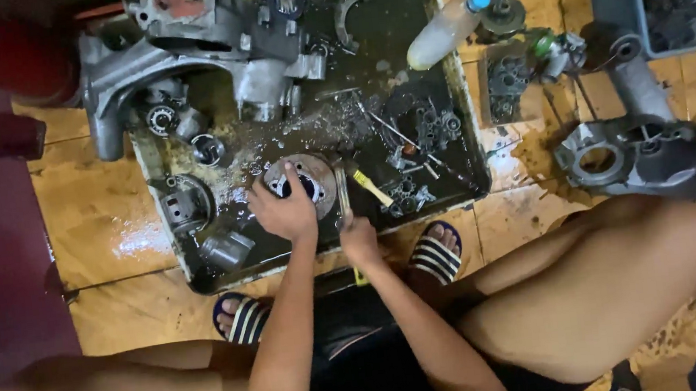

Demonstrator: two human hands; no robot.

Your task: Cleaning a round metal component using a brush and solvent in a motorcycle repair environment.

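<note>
Squatted over a wide, shallow metal tray, black with oily fluid and set on a tan tiled floor. Crowded at the tray's far end with a big cast grey engine casing, rough and matte, lying crosswise. Off to the right on the tiles, outside the tray, lay a second curved casing cover, well apart from both hands, with a pale plastic bottle with a blue cap tilted on the tray's far right rim.

Near the tray's front edge, flat in the fluid, sat a round metal disc part, shiny, with holes through its face; no long axis, lying straight ahead of the knees. Pressed on its left side by the left hand, fingers spread and curled over the rim, gripping it. Just right of the disc, touching or almost so, closed the right hand round a slim tool, upright from the fist; yellow handle of a small brush just beside it. Left hand nearer the disc, already on it.
</note>
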